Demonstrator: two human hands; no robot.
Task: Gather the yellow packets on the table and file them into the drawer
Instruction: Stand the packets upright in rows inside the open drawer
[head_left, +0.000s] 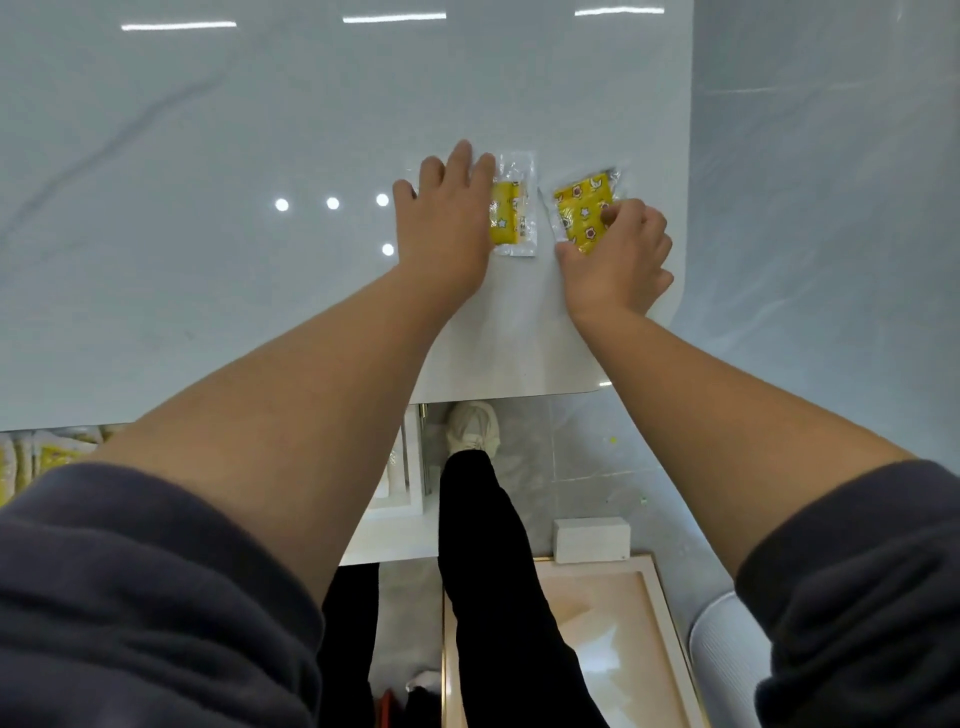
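Sleeves pushed up, both grips on the two packets

Dark sleeves (130, 597) sit bunched above the elbows, nearest the lens, likely to keep cloth off the glossy white surface (208, 260).

- Left grip (441, 218): fingers straight and spread, laid flat over the left part of the left packet (511, 218). Reads as a press-and-slide hold, since a flat wrapper on a slick top gives little edge to get under.
- Right grip (618, 254): fingers curled, pinching the near corner of the right packet (579, 205). This packet lies skewed near the surface's right edge. I cannot tell whether it is lifted.
- The two packets lie just beside each other, a narrow strip of bare top between them. Both are yellow with a star print inside clear wrap.
- Drawer (410, 483): pulled open below the near edge of the surface, mostly hidden by the left forearm. Filed packets (52, 457) show at its far left, standing on edge.

Judgement: gathering stage, with the two packets probably about to be brought together before going down to the drawer. The clear wrap looks slippery, so the pinch may slip.

Below: a black trouser leg and a pale shoe (472, 426) on the tiled floor.
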